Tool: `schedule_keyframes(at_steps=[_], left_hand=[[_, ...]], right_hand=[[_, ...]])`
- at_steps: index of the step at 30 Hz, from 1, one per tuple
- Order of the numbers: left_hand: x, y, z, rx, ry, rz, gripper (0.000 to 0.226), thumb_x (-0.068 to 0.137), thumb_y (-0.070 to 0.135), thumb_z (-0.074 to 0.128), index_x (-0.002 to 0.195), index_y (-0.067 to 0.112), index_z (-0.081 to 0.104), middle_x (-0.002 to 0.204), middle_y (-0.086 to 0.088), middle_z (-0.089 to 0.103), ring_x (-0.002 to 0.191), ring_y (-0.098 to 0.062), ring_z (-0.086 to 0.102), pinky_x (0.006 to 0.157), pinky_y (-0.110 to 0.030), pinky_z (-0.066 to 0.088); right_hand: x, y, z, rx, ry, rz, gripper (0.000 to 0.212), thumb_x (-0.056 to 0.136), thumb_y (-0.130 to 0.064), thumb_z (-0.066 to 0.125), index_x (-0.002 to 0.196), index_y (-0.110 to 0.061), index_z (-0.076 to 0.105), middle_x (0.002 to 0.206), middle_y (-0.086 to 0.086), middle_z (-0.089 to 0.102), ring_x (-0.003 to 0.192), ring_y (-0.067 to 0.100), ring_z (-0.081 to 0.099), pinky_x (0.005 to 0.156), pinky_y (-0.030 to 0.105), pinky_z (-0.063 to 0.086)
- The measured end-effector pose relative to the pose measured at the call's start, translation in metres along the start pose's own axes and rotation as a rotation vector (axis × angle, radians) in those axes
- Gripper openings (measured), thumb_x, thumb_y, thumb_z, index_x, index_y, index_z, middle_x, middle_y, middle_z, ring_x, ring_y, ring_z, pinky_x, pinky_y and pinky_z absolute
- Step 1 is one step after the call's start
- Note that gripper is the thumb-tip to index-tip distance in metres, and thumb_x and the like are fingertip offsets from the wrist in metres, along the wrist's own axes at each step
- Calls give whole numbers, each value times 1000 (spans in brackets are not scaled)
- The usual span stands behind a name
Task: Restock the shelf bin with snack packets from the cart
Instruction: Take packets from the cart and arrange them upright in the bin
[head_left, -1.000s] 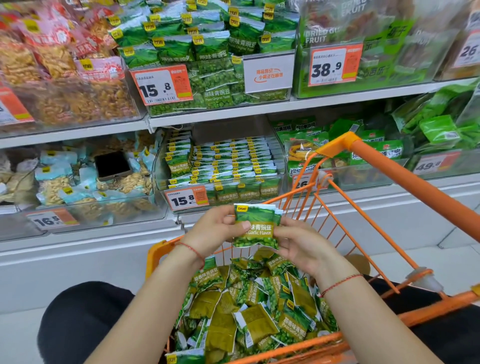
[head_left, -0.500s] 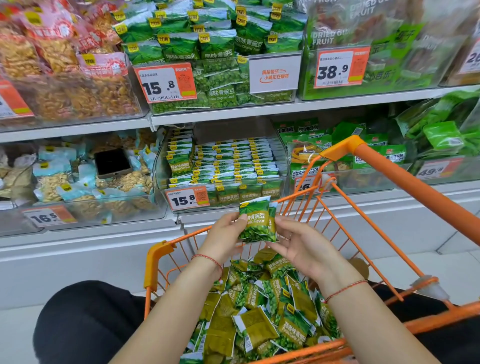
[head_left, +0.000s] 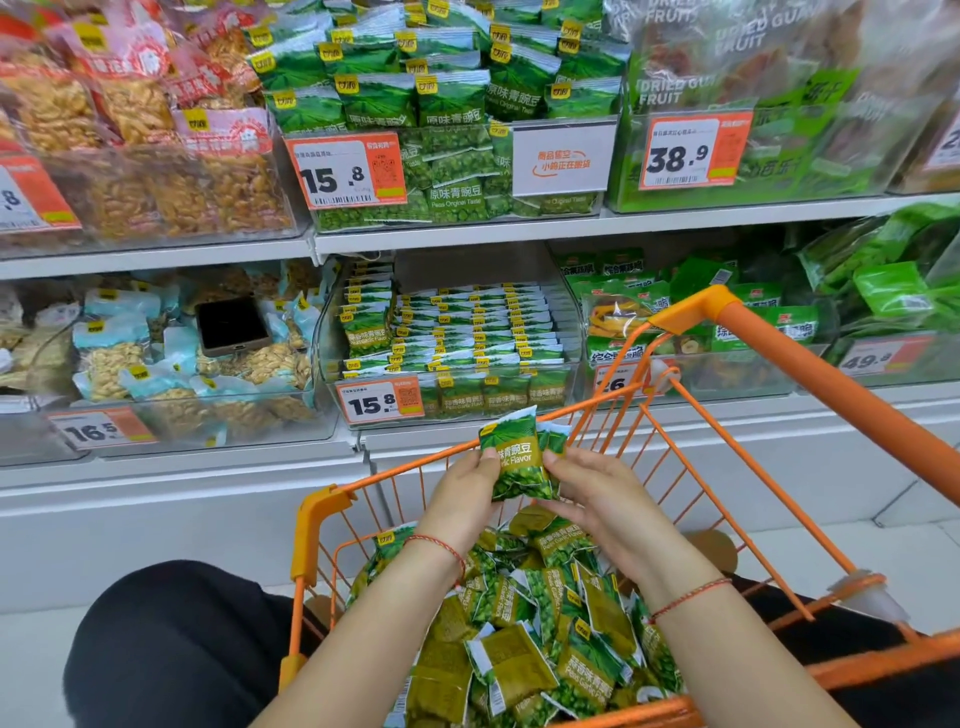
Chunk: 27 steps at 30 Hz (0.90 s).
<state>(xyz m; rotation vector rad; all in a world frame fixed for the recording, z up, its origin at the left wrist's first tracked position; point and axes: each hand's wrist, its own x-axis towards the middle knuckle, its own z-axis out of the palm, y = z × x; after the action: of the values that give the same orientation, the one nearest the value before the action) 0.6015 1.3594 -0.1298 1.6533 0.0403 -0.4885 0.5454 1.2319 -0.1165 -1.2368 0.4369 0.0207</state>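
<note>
A small stack of green garlic-flavour pea packets (head_left: 516, 457) stands upright above the orange cart (head_left: 322, 514). My left hand (head_left: 462, 493) grips its left edge and my right hand (head_left: 592, 493) holds its right edge. Below my hands the cart holds a loose heap of several more green packets (head_left: 524, 639). Straight ahead, the clear shelf bin (head_left: 569, 332) on the lower shelf holds neat rows of the same packets behind a 15.8 price tag (head_left: 379, 402). Its back part looks unfilled.
A phone (head_left: 231, 325) lies on pale blue nut packets in the bin to the left. Green snack bins (head_left: 691, 322) stand to the right, behind the cart's orange handle (head_left: 831, 384). The upper shelf (head_left: 519, 228) overhangs the bin. My dark-clothed knee (head_left: 171, 644) is beside the cart.
Both hands have lifted the packets a little up and toward the shelf bin. The stack has turned more upright and narrower between my hands.
</note>
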Motion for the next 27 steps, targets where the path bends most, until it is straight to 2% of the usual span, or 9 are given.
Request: schedule_keyframes(at_steps=[6, 9, 12, 15, 19, 21, 23, 25, 27], left_hand=[[-3, 1, -7, 296, -12, 113, 32, 103, 38, 31, 107, 25, 60, 122, -9, 61, 116, -27, 54, 103, -37, 41], [-6, 4, -11, 485, 68, 162, 42, 104, 37, 25, 121, 14, 56, 118, -7, 60, 113, -26, 53, 82, -26, 36], [-8, 5, -12, 533, 102, 240, 41, 103, 37, 27, 115, 11, 56, 106, -9, 62, 104, -28, 55, 75, -30, 37], [-6, 13, -16, 508, 127, 297, 39, 103, 35, 30, 110, 9, 58, 101, -10, 62, 98, -26, 56, 74, -31, 38], [0, 34, -34, 419, 174, 409, 37, 102, 33, 34, 102, 5, 58, 95, -16, 64, 91, -28, 56, 76, -33, 40], [9, 43, -46, 395, 220, 424, 35, 102, 33, 33, 103, 8, 58, 98, -14, 64, 94, -29, 56, 76, -35, 40], [21, 50, -58, 396, 270, 400, 34, 103, 32, 32, 108, 9, 57, 104, -17, 60, 103, -30, 54, 68, -33, 30], [34, 53, -72, 397, 283, 379, 32, 103, 32, 32, 98, 10, 55, 95, -15, 59, 103, -33, 54, 69, -36, 31], [46, 53, -87, 386, 260, 388, 36, 102, 33, 33, 93, 6, 55, 88, -14, 60, 95, -32, 55, 75, -37, 37]], right_hand=[[1, 3, 6, -100, 33, -32, 15, 93, -25, 58, 93, -12, 65, 98, 9, 69, 90, 16, 68, 75, 25, 58], [-4, 0, 14, -178, -6, -67, 38, 85, -40, 60, 109, -12, 62, 108, 6, 67, 91, 10, 67, 77, 22, 57], [-8, -3, 23, -259, 9, -130, 65, 85, -31, 66, 138, -4, 42, 116, -3, 58, 88, -2, 58, 80, 22, 55], [-5, -14, 29, -341, 34, -170, 75, 84, -26, 69, 144, -1, 32, 138, 6, 49, 117, 6, 53, 96, 32, 50], [13, -35, 44, -356, -34, -200, 71, 84, -22, 69, 142, 1, 35, 120, -3, 56, 100, -4, 56, 78, 21, 53], [26, -43, 59, -397, -69, -211, 66, 81, -25, 71, 138, -6, 44, 123, -2, 59, 108, -1, 55, 87, 22, 53], [42, -48, 75, -412, -101, -197, 27, 81, -21, 73, 104, -26, 58, 87, -24, 67, 80, -15, 60, 77, 11, 51], [61, -47, 93, -409, -104, -211, 25, 81, -15, 73, 80, -28, 52, 56, -29, 60, 60, -20, 57, 63, 5, 47], [78, -46, 106, -402, -83, -227, 28, 80, -12, 74, 77, -28, 51, 52, -29, 56, 55, -21, 55, 58, 2, 43]])
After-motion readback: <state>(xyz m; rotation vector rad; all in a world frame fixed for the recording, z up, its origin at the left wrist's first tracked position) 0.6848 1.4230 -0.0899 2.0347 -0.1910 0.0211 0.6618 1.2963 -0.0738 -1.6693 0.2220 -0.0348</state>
